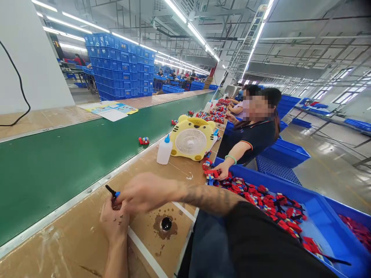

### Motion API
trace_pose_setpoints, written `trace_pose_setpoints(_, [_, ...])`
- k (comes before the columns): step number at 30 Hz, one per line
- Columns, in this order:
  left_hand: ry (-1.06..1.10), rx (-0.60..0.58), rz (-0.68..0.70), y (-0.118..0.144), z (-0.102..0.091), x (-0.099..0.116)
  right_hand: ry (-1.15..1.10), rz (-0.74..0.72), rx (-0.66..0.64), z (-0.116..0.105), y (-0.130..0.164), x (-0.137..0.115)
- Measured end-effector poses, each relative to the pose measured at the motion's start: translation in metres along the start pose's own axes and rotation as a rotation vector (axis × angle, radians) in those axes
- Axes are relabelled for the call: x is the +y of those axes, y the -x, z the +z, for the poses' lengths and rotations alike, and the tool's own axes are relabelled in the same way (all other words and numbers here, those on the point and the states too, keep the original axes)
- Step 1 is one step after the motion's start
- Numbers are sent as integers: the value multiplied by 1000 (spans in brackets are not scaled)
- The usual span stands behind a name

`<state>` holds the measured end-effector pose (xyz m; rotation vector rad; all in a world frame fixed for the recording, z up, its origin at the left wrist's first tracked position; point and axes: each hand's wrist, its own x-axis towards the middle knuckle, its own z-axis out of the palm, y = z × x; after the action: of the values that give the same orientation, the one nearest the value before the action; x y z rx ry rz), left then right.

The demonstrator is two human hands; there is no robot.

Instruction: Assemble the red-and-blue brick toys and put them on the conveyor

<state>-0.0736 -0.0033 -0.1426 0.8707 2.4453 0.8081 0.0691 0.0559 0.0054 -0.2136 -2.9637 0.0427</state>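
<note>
Two hands meet over the brown bench (72, 235), close to the body, where the work is easy to see. Left hand (114, 222) is closed around a small part (113, 192), its black tip and blue body sticking up above the fingers; right hand (145, 192) reaches across and pinches the same part from the side, fingers curled narrow. Both grip it, likely to steady it while it is fitted. One dark cup (166, 223) sits in a stained patch just beside the hands, within reach.

One blue bin (327, 220) at the person's right holds many red and blue toys, too many to count, heaped for picking. A co-worker's hand (222, 170) rests on that heap.

Farther on stand one white squeeze bottle (164, 150) and one yellow tiger-shaped fan (191, 138), turned toward the seats. One finished toy (143, 140) lies on the green belt (52, 162). One tall stack of blue crates (120, 65) stands beyond.
</note>
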Motion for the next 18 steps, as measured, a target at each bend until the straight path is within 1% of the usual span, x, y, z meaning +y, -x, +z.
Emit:
trace_pose_setpoints(1, [73,67,63,0,1,-2,-4,159,22,1,31,20])
trace_pose_setpoints(2, [164,139,130,-1,2,-4,14,355,39,2,70,41])
trace_pose_setpoints(3, [254,200,182,-3,4,-7,59,551,40,2,115,62])
trace_pose_setpoints(4, [323,236,205,-4,6,-10,128,726,31,3,161,80])
trace_pose_setpoints(5, [359,247,200,-6,8,-13,168,829,-26,6,206,94])
trace_pose_setpoints(6, [361,237,181,-8,10,-14,190,897,-86,11,245,103])
trace_pose_setpoints(7, [352,225,163,-9,12,-15,184,930,-124,18,278,109])
trace_pose_setpoints(8, [341,221,153,-10,14,-16,166,934,-138,27,303,111])
trace_pose_setpoints(9, [331,220,152,-11,14,-15,147,927,-136,36,321,111])
trace_pose_setpoints(10, [325,220,159,-11,14,-14,131,915,-118,45,332,110])
trace_pose_setpoints(11, [319,223,169,-10,12,-13,120,899,-92,53,338,109])
trace_pose_setpoints(13, [273,230,185,-7,3,-13,94,855,-27,62,340,108])
trace_pose_setpoints(15, [138,226,194,-1,-12,-18,25,793,86,62,337,107])
trace_pose_setpoints(18, [-181,221,193,13,-36,-35,-196,664,298,52,325,101])
